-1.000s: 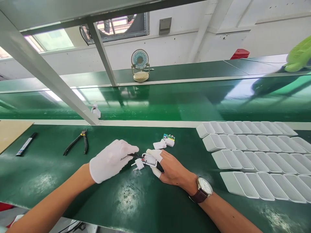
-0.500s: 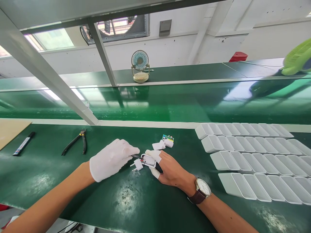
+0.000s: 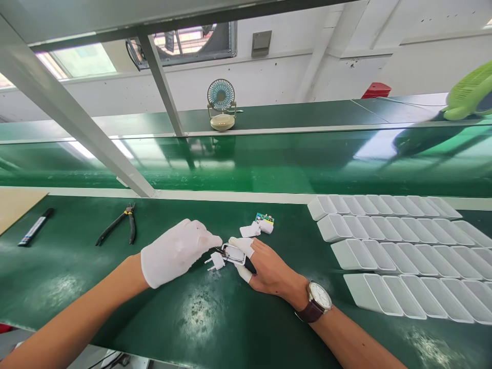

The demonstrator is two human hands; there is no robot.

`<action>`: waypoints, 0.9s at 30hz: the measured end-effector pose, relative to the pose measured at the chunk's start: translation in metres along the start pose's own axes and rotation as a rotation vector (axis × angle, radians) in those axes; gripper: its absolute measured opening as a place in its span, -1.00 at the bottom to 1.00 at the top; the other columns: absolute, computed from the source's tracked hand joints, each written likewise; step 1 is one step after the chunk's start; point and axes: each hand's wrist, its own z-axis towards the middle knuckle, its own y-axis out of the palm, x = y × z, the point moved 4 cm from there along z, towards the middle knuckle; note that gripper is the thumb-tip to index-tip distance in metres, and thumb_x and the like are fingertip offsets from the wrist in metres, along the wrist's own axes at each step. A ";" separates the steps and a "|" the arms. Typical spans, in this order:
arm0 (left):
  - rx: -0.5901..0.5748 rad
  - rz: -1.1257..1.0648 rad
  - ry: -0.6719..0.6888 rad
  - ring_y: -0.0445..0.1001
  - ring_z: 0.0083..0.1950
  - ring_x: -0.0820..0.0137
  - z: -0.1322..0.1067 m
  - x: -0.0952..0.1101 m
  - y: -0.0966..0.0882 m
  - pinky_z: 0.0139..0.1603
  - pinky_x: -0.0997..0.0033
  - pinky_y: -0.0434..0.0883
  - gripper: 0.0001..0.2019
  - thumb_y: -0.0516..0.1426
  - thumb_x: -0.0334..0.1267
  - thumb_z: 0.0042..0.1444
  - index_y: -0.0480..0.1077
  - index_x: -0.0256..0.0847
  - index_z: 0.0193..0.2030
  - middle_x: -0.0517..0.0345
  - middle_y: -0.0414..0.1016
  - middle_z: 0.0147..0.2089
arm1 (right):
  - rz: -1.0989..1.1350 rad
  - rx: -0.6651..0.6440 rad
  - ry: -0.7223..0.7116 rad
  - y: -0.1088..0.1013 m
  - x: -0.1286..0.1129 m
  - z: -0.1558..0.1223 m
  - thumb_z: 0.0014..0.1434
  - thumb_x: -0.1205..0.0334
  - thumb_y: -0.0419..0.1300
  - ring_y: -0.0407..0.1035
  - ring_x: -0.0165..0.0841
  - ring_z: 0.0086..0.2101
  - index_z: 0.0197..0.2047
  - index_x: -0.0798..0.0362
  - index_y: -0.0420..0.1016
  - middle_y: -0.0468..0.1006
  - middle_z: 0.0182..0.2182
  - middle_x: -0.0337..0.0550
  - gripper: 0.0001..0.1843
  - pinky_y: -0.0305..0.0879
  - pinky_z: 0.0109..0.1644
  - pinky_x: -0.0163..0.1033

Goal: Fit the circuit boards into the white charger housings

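Observation:
My left hand (image 3: 180, 252), in a white glove, is closed in a pinch on a thin black piece (image 3: 220, 250) whose kind I cannot make out; it reaches to the end of a white plastic housing. My right hand (image 3: 265, 264), with white covers on its fingertips, grips that open, hollow housing (image 3: 233, 254). A dark rounded end (image 3: 250, 265) sticks out under the right fingers. Against the housing's left end lies a white plug piece with pins (image 3: 217, 261). Just beyond the right hand rest a small green circuit board (image 3: 263, 217) and white plastic parts (image 3: 250, 230).
Black-handled cutting pliers (image 3: 122, 224) and a marker (image 3: 36, 227) lie to the left, near a tan board (image 3: 17, 205). Rows of white trays (image 3: 369, 287) stand on the right. A slanted metal post (image 3: 88, 123) rises at left; a small fan (image 3: 222, 102) sits on the far ledge.
Both hands keep almost the same place and grip. The black piece at the housing's left end has shifted slightly, and the plug piece has moved a little left.

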 end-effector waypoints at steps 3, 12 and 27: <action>-0.009 -0.003 0.007 0.41 -0.35 0.35 0.001 0.000 -0.001 -0.24 0.37 0.33 -0.76 0.03 -0.52 0.20 0.42 -0.12 -0.16 0.14 0.44 -0.37 | 0.008 -0.006 0.002 0.001 0.001 0.000 0.21 0.40 0.06 0.42 -0.10 0.02 0.34 0.18 0.17 0.54 0.00 0.14 -0.39 0.41 0.05 -0.01; 0.248 -0.193 0.034 0.48 -0.22 0.36 -0.012 -0.014 0.015 -0.18 0.35 0.41 -0.73 0.04 -0.48 0.27 0.40 -0.11 0.01 0.12 0.51 -0.26 | -0.011 0.059 -0.032 0.001 0.001 -0.001 0.21 0.39 0.09 0.46 -0.08 -0.03 0.35 0.16 0.15 0.55 -0.01 0.16 -0.37 0.43 0.01 0.02; 0.290 -0.587 -0.309 0.57 -0.24 0.44 -0.018 -0.037 0.029 -0.16 0.44 0.54 -0.81 0.18 -0.33 0.16 0.46 -0.10 -0.07 0.23 0.57 -0.22 | -0.015 0.063 -0.030 0.000 0.001 -0.001 0.24 0.37 0.09 0.47 -0.10 -0.07 0.33 0.16 0.17 0.55 -0.02 0.13 -0.41 0.45 0.01 0.01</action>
